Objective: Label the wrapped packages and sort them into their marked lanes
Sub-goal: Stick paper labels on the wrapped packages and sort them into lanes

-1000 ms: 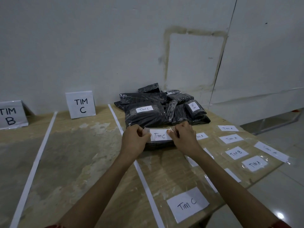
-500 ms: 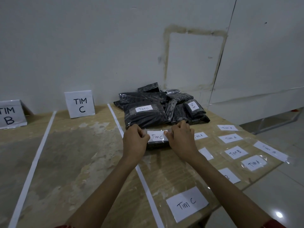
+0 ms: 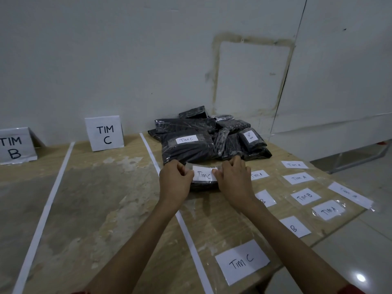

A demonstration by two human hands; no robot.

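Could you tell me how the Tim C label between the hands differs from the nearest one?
The held label sits on a black package, pinched by the left hand and right hand; the near label lies untouched on the table and looks larger in view. Both are white, handwritten.

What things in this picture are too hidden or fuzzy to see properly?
All in the head view:
1. The package being labelled: mostly covered by the left hand, right hand and Tim C label.
2. The TIM B sign: cut off by the left edge.
3. The far right paper strip: writing too faint.
4. The slip: writing partly hidden by the right wrist.
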